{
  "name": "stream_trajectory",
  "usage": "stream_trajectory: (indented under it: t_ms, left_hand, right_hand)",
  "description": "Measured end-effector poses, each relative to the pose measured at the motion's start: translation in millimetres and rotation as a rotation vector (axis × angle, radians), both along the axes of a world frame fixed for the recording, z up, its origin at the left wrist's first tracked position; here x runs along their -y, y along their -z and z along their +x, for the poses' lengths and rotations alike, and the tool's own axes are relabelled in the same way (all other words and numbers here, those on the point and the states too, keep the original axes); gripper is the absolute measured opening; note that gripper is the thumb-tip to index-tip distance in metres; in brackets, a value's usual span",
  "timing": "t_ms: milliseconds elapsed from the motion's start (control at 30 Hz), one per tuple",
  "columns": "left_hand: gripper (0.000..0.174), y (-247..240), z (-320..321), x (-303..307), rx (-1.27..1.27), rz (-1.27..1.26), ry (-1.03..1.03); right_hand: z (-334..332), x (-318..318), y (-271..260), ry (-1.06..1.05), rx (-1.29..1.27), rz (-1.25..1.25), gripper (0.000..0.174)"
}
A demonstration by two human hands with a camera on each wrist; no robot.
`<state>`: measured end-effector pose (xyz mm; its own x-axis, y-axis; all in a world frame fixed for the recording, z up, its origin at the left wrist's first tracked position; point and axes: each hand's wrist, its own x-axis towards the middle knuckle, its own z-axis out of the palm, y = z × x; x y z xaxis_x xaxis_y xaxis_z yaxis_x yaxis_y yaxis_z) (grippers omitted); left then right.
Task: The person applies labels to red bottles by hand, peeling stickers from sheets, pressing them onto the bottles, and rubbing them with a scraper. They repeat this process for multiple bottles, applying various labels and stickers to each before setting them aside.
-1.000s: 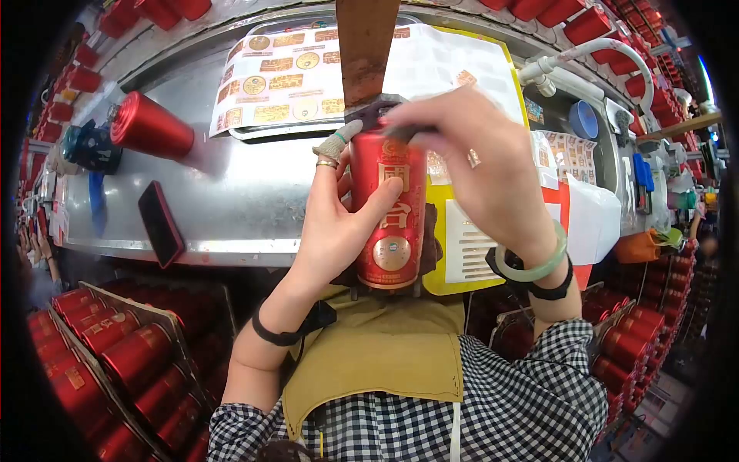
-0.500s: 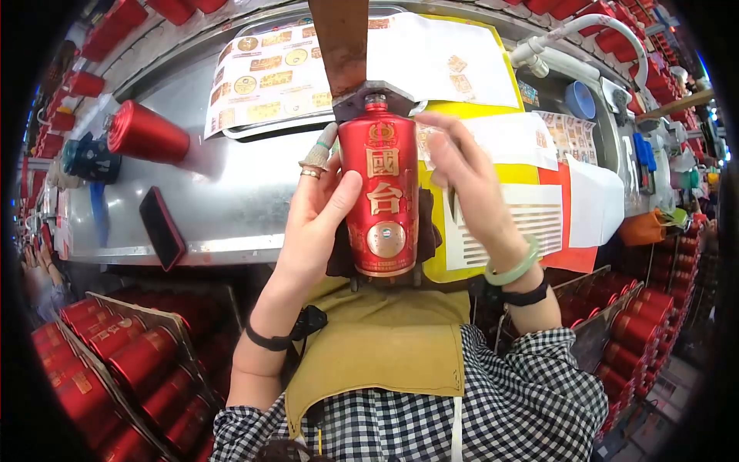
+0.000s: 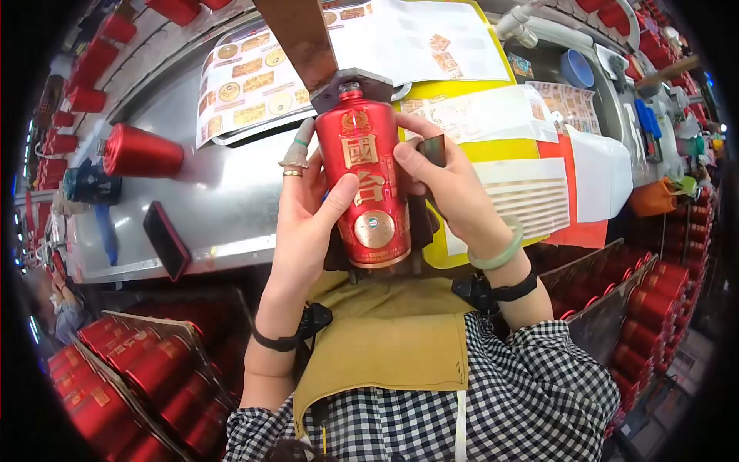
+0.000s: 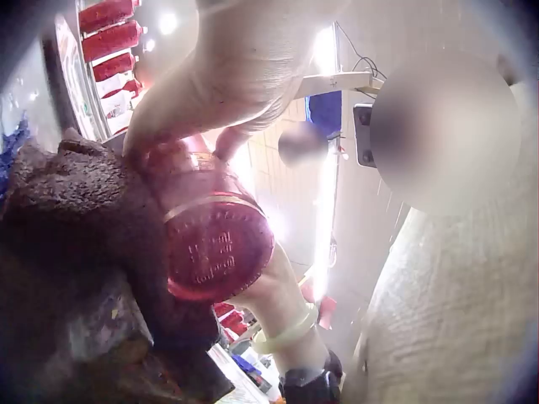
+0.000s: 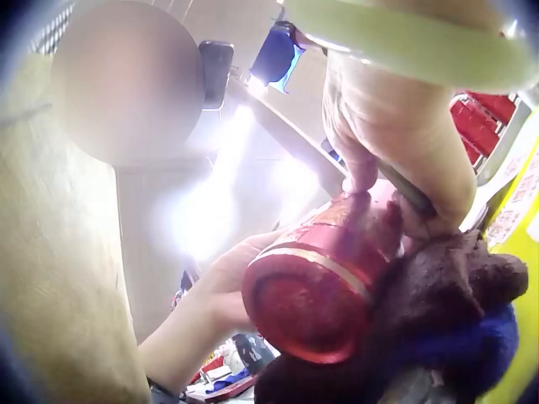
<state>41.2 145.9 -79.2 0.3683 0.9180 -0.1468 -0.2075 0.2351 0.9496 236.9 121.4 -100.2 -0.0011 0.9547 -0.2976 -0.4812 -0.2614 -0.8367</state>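
Note:
A red bottle [image 3: 360, 177] with gold characters and a round gold emblem lies on a dark cloth-padded support [image 3: 419, 219], its neck toward the dark angled bracket [image 3: 377, 83]. The left hand [image 3: 296, 219] grips it from the left, thumb across the front, one finger in a ribbed pale cover. At the bottle's right edge, the right hand [image 3: 462, 192] touches it with thumb and fingertips and holds a dark flat tool [image 3: 433, 151] tucked between its fingers. Both wrist views show the bottle's base, in the left wrist view [image 4: 221, 248] and the right wrist view [image 5: 303, 307].
A gold sticker sheet [image 3: 254, 73] lies on a tray behind. Striped backing paper [image 3: 531, 202] is at right on a yellow sheet [image 3: 439, 250]. A phone [image 3: 165, 240] and another red bottle [image 3: 142, 150] are at left. Racks of red bottles [image 3: 158, 366] flank the lap.
The right hand has come down from over the bottle's neck to its right side. The neck is uncovered, and the view has turned slightly, with the bottle now further left in it.

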Motion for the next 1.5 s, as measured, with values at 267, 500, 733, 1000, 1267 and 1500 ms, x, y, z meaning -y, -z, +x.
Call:
stream_trajectory:
  t_ms: [267, 500, 733, 1000, 1267, 1500]
  left_hand:
    - [0.079, 1.2, 1.3, 0.6, 0.024, -0.001, -0.008]
    - [0.079, 3.7, -1.2, 1.6, 0.091, -0.042, -0.007]
    - [0.084, 3.8, -1.8, 2.1, 0.057, -0.005, 0.025]
    - [0.089, 0.3, 0.6, 2.3, -0.014, 0.066, 0.056]
    - [0.077, 8.7, -2.1, 1.5, 0.086, -0.018, 0.038]
    - [0.084, 5.8, -7.0, 1.1, 0.035, -0.070, 0.044]
  right_hand:
    - [4.8, 5.1, 8.6, -0.036, 0.081, 0.057, 0.074]
    - [5.8, 7.5, 7.6, -0.066, 0.156, 0.122, 0.081]
    - [11.4, 6.3, 5.4, -0.104, 0.164, 0.105, 0.084]
    - [16.0, 8.2, 1.3, -0.144, 0.248, 0.109, 0.080]
    - [19.3, -8.6, -36.3, 0.131, 0.701, 0.530, 0.032]
    - [4.6, -48.1, -80.2, 0.146, 1.599, 1.210, 0.033]
